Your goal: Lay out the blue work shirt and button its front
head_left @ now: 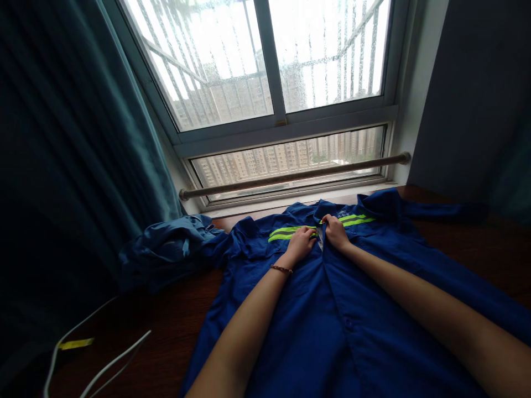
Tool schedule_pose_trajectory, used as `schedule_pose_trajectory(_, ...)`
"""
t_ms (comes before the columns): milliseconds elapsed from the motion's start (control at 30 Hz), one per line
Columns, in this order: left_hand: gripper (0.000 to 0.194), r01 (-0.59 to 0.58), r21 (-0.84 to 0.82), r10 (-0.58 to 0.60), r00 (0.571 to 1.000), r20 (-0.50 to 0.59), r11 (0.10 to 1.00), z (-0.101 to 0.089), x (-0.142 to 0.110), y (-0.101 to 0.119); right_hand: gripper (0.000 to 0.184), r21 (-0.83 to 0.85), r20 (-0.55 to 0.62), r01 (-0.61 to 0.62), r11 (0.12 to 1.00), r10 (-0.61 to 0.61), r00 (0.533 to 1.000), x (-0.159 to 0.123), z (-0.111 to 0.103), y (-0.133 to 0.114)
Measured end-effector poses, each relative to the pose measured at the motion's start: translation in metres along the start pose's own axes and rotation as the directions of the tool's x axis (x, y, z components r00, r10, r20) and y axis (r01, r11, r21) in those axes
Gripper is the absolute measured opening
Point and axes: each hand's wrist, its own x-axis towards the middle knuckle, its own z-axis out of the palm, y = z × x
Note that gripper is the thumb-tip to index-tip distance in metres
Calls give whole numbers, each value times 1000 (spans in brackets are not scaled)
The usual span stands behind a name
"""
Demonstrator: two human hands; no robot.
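A blue work shirt [298, 309] with yellow-green and grey reflective stripes across the chest lies spread on a dark wooden surface, its collar toward the window. My left hand [300, 244] is closed on the left side of the front opening, at the stripe. Just right of it, my right hand [335, 232] pinches the other front edge and lifts it a little, so a narrow gap shows between the edges. Lower on the front, a button [348, 323] is visible. My fingers hide whatever lies right under them.
Crumpled blue cloth [174, 243] lies left of the shirt, beside a teal curtain [136, 127]. A white cable [116, 362] and a yellow strip [77, 344] are at lower left. Beyond the shirt, a metal rail [290, 177] crosses before the window [279, 119].
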Motion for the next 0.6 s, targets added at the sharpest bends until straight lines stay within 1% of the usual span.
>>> schedule_pose_trajectory(67, 27, 3, 95, -6, 1000, 30, 995, -3, 5, -4, 28, 30, -11, -35, 999, 35, 999, 7, 1, 0)
schedule_pose_trajectory(133, 27, 23, 146, -30, 999, 41, 989, -7, 12, -11, 29, 57, -56, -82, 995, 86, 995, 12, 2, -5)
schedule_pose_trajectory(233, 25, 34, 195, -38, 999, 16, 980, -13, 18, -23, 34, 105, -171, -149, 983, 166, 971, 10, -1, -10)
schedule_pose_trajectory(300, 23, 30, 210, -30, 1000, -2, 977, -16, 19, -28, 35, 152, -211, -176, 972, 206, 955, 4, -3, -8)
schedule_pose_trajectory(400, 22, 22, 206, -18, 1000, -20, 978, -20, 15, -27, 33, 243, -187, -227, 943, 275, 943, -4, -3, 4)
schedule_pose_trajectory(500, 24, -3, 190, 11, 999, -41, 982, -26, 10, -17, 31, 344, -118, -275, 898, 332, 936, -6, 0, 16)
schedule_pose_trajectory(567, 23, -25, 93, 30, 998, -59, 995, -31, 9, -6, 31, 402, -78, -288, 869, 346, 935, -4, 3, 21)
schedule_pose_trajectory(600, 21, -22, -1, 22, 999, -40, 1000, -34, 10, 0, 31, 424, -65, -292, 857, 351, 934, -3, 4, 22)
